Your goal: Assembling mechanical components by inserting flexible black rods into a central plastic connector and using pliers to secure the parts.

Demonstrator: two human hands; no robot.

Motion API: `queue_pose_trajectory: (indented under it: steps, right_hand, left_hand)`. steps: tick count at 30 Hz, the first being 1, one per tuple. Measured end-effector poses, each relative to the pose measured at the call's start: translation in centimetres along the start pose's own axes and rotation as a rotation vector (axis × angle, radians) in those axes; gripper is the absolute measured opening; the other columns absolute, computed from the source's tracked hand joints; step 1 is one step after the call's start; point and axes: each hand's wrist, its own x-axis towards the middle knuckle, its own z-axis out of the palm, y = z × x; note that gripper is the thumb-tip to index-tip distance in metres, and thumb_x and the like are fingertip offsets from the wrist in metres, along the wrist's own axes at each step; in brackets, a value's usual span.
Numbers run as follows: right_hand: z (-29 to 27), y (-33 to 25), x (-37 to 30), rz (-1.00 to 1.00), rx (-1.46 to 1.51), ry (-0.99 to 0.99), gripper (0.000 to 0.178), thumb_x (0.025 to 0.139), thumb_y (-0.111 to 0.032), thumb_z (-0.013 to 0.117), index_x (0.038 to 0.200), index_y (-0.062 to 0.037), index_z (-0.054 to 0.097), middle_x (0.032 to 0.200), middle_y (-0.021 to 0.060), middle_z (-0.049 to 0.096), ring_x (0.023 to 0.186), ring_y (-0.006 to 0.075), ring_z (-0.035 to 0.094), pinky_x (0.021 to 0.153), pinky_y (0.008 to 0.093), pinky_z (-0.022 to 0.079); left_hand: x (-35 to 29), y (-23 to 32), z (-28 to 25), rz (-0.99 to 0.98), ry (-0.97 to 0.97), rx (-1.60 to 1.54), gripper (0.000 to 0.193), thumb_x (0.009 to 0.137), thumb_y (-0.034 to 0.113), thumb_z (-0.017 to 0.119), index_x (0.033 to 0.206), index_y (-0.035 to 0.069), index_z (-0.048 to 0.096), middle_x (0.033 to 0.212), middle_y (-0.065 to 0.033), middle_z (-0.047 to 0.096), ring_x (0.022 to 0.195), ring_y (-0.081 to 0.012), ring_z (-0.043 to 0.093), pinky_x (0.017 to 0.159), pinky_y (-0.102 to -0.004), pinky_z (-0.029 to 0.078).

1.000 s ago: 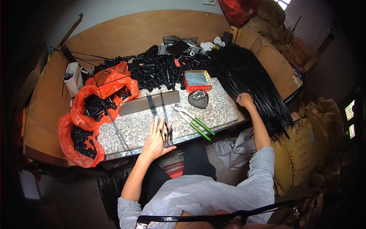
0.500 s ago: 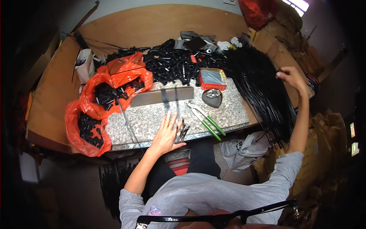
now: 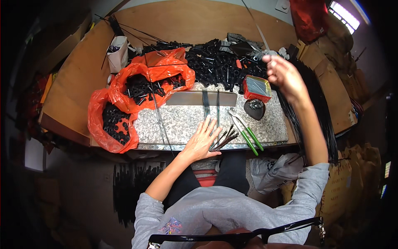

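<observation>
My left hand [image 3: 202, 141] lies flat near the front edge of the speckled stone slab [image 3: 188, 118], fingers spread across several thin dark rods [image 3: 207, 106]. These rods lean over a metal bar [image 3: 226, 98], and their thicker dark ends [image 3: 227, 140] fan out beside my thumb. Raised at the right, my right hand [image 3: 287, 79] has its fingers pinched on a thin rod [image 3: 258, 28] that slants up to the top edge; motion blurs the fingertips. Green-handled pliers [image 3: 246, 132] rest on the slab between my hands.
Orange plastic bags [image 3: 99, 120] of black tubular pieces stand at the left. More black pieces [image 3: 213, 62] are heaped behind the slab. A red tin [image 3: 259, 96] and a dark dish of small metal bits [image 3: 254, 111] sit to the right, beside a long rod bundle [image 3: 309, 103].
My right hand has come leftward from over the rod bundle, and a thin rod now rises from its fingers. My left hand stays on the rods. The whole view has shifted.
</observation>
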Motion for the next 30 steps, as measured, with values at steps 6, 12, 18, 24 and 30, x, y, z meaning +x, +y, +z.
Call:
queue_pose_trajectory:
  steps: [6, 12, 18, 24, 30]
  right_hand:
    - [6.3, 10.2, -6.8, 0.096, -0.083, -0.015, 0.014, 0.083, -0.010, 0.059, 0.093, -0.0022, 0.061, 0.090, -0.0002, 0.059, 0.081, 0.0060, 0.051, 0.073, 0.0211, 0.042]
    - [9.2, 13.2, -11.1, -0.018, -0.157, -0.041, 0.008, 0.081, -0.001, 0.056, 0.087, 0.0040, 0.059, 0.085, 0.0043, 0.055, 0.068, 0.0077, 0.054, 0.061, 0.0206, 0.044]
    - [11.0, 15.1, -15.5, 0.101, -0.227, -0.003, 0.012, 0.077, 0.010, 0.054, 0.089, 0.0084, 0.057, 0.086, 0.0093, 0.053, 0.072, 0.0127, 0.060, 0.063, 0.0222, 0.051]
    - [11.3, 16.1, -15.6, 0.091, -0.268, 0.014, 0.022, 0.072, 0.011, 0.057, 0.094, 0.0066, 0.055, 0.089, 0.0122, 0.055, 0.077, 0.0168, 0.062, 0.065, 0.0250, 0.052]
    - [9.9, 15.4, -12.1, -0.072, -0.655, -0.209, 0.018, 0.069, 0.005, 0.056, 0.086, -0.0002, 0.058, 0.077, 0.0173, 0.059, 0.071, 0.0323, 0.060, 0.063, 0.0371, 0.047]
  left_hand:
    - [0.0, 0.1, -0.1, 0.005, 0.003, 0.015, 0.092, 0.065, 0.052, 0.068, 0.133, 0.005, 0.030, 0.138, -0.0255, 0.021, 0.129, -0.0429, 0.016, 0.105, -0.0487, 0.020]
    - [-0.2, 0.0, 0.0, 0.002, 0.000, 0.008, 0.095, 0.065, 0.056, 0.065, 0.129, -0.004, 0.030, 0.138, -0.0293, 0.019, 0.130, -0.0429, 0.014, 0.106, -0.0475, 0.019]
    - [-0.3, 0.1, -0.1, 0.001, -0.004, -0.023, 0.101, 0.064, 0.056, 0.065, 0.132, -0.006, 0.024, 0.139, -0.0305, 0.015, 0.131, -0.0424, 0.013, 0.106, -0.0471, 0.018]
    - [0.1, 0.2, -0.1, 0.012, -0.004, -0.043, 0.105, 0.062, 0.055, 0.066, 0.136, -0.001, 0.019, 0.140, -0.0277, 0.015, 0.131, -0.0431, 0.014, 0.105, -0.0483, 0.019]
    - [0.1, -0.1, 0.1, 0.007, -0.052, 0.009, 0.096, 0.060, 0.051, 0.071, 0.132, 0.004, 0.030, 0.140, -0.0234, 0.018, 0.130, -0.0440, 0.014, 0.106, -0.0496, 0.018]
